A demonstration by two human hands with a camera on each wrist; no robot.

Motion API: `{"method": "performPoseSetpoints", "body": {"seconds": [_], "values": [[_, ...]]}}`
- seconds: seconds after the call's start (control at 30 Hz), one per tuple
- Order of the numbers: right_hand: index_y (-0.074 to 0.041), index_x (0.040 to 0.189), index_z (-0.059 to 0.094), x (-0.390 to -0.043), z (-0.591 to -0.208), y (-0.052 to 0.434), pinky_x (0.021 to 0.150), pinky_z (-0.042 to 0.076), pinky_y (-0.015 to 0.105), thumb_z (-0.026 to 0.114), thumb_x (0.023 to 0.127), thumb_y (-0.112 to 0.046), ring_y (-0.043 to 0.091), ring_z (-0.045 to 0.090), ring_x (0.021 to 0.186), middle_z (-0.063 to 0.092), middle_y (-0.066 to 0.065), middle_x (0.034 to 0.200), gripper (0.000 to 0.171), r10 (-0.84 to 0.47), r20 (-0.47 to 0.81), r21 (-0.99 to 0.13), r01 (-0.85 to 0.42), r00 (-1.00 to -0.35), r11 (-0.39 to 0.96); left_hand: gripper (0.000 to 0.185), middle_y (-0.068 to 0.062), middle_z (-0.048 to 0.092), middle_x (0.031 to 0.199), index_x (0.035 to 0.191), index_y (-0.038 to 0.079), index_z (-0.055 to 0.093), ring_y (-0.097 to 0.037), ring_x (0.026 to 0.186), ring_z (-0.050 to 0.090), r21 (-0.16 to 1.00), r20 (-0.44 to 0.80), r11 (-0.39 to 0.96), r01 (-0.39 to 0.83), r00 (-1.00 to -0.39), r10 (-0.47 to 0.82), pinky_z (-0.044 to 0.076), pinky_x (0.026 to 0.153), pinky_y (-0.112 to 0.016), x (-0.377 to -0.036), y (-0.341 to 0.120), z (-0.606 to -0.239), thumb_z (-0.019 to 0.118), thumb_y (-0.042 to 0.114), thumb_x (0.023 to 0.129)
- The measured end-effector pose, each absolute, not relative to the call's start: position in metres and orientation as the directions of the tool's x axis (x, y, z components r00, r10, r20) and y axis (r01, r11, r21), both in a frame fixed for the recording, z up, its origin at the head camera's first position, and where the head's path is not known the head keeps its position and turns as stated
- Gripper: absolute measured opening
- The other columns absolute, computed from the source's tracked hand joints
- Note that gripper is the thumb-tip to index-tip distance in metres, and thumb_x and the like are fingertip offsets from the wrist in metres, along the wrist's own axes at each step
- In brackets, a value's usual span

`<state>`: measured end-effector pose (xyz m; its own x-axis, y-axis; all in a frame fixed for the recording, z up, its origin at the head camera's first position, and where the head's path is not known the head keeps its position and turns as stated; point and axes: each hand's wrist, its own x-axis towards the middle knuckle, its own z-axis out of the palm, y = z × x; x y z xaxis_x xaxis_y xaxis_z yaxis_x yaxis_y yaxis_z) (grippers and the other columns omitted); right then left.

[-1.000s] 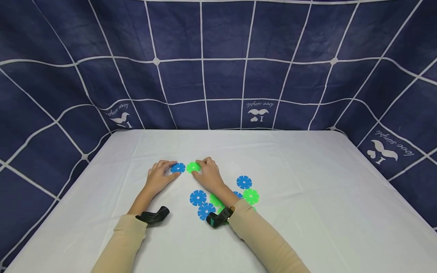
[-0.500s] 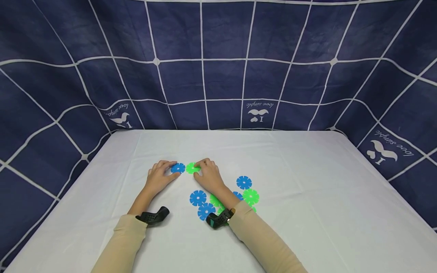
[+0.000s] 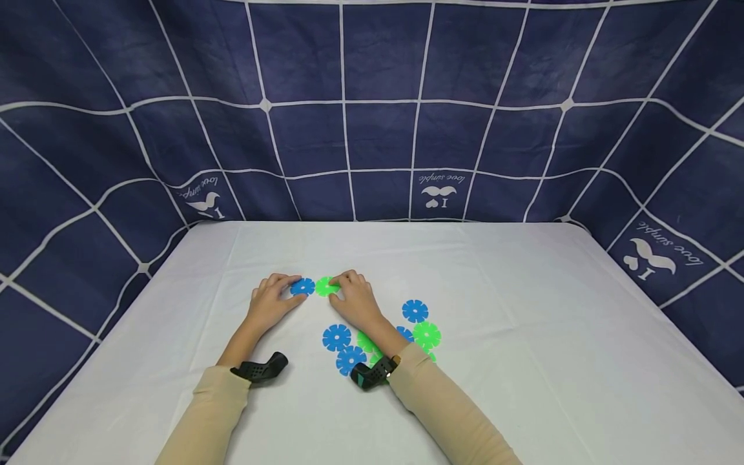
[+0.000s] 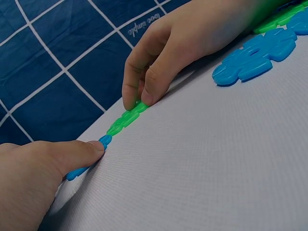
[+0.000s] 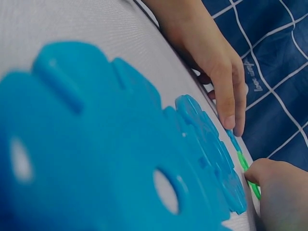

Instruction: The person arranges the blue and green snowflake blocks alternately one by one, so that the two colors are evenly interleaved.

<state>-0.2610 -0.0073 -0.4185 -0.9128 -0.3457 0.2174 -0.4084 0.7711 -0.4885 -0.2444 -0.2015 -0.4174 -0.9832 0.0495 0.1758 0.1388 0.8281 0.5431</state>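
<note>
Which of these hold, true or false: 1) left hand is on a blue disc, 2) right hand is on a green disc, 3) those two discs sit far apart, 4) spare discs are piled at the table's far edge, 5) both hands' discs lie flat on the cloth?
1) Left hand is on the blue disc. True.
2) Right hand is on the green disc. True; its fingertips press down on it.
3) The two discs sit far apart. False: they lie edge to edge, rims meeting.
4) Spare discs are piled at the far edge. False: the loose discs lie near the right forearm, on the near side.
5) Both discs lie flat on the white tablecloth. True.
</note>
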Motion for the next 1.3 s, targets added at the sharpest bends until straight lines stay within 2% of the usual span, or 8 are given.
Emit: {"method": "performPoseSetpoints", "body": {"seconds": [0.37,0.47,0.67,0.8,1.03,1.3], "values": [[-0.017,0.118,0.057,-0.262,-0.419,-0.008,0.094,0.036,0.034,0.051,0.088,-0.03,0.018,0.046,0.111,0.05,0.003,0.122,0.033,-0.354,0.198,-0.495,-0.405,-0.914,0.769,0.052,-0.017,0.048,0.123,0.127,0.008,0.052,-0.033,0.114,0.04,0.541,0.175,0.831,0.132,-0.984,0.042,0.027,0.088,-0.047,-0.244,-0.201,-0.419,0.061,0.034,0.083],[-0.016,0.119,0.056,-0.261,-0.415,-0.006,0.091,0.04,0.034,0.052,0.088,-0.029,0.018,0.049,0.108,0.05,0.004,0.122,0.034,-0.347,0.176,-0.539,-0.385,-0.921,0.749,0.051,-0.017,0.048,0.123,0.127,0.007,0.052,-0.033,0.114,0.04,0.546,0.17,0.828,0.129,-0.985,0.042,0.026,0.089,-0.047,-0.243,-0.201,-0.419,0.061,0.033,0.083],[-0.015,0.118,0.057,-0.26,-0.404,0.009,0.076,0.044,0.028,0.052,0.088,-0.026,0.013,0.051,0.088,0.052,0.004,0.113,0.032,-0.36,0.147,-0.673,-0.36,-0.921,0.646,0.051,-0.017,0.048,0.124,0.126,0.007,0.052,-0.034,0.115,0.04,0.549,0.172,0.825,0.131,-0.984,0.041,0.026,0.09,-0.048,-0.242,-0.2,-0.417,0.061,0.033,0.083],[-0.015,0.118,0.057,-0.259,-0.397,0.023,0.078,0.045,0.028,0.051,0.09,-0.026,0.012,0.053,0.09,0.055,0.002,0.109,0.031,-0.376,0.145,-0.705,-0.363,-0.915,0.609,0.052,-0.017,0.048,0.123,0.126,0.006,0.052,-0.034,0.115,0.04,0.549,0.178,0.825,0.137,-0.983,0.045,0.025,0.089,-0.047,-0.242,-0.201,-0.416,0.061,0.034,0.083],[-0.013,0.115,0.058,-0.257,-0.385,0.046,0.078,0.046,0.029,0.052,0.089,-0.021,0.014,0.054,0.088,0.059,0.003,0.103,0.028,-0.385,0.169,-0.667,-0.393,-0.907,0.633,0.052,-0.017,0.048,0.123,0.127,0.007,0.052,-0.033,0.115,0.04,0.536,0.185,0.831,0.147,-0.981,0.054,0.026,0.088,-0.047,-0.243,-0.202,-0.416,0.06,0.034,0.083],[-0.016,0.113,0.06,-0.252,-0.388,0.076,0.077,0.044,0.028,0.053,0.089,-0.023,0.011,0.053,0.085,0.059,-0.001,0.098,0.026,-0.359,0.149,-0.632,-0.368,-0.921,0.682,0.052,-0.017,0.048,0.124,0.127,0.007,0.052,-0.034,0.115,0.04,0.53,0.186,0.835,0.145,-0.981,0.053,0.027,0.088,-0.047,-0.243,-0.202,-0.417,0.06,0.034,0.084]]}}
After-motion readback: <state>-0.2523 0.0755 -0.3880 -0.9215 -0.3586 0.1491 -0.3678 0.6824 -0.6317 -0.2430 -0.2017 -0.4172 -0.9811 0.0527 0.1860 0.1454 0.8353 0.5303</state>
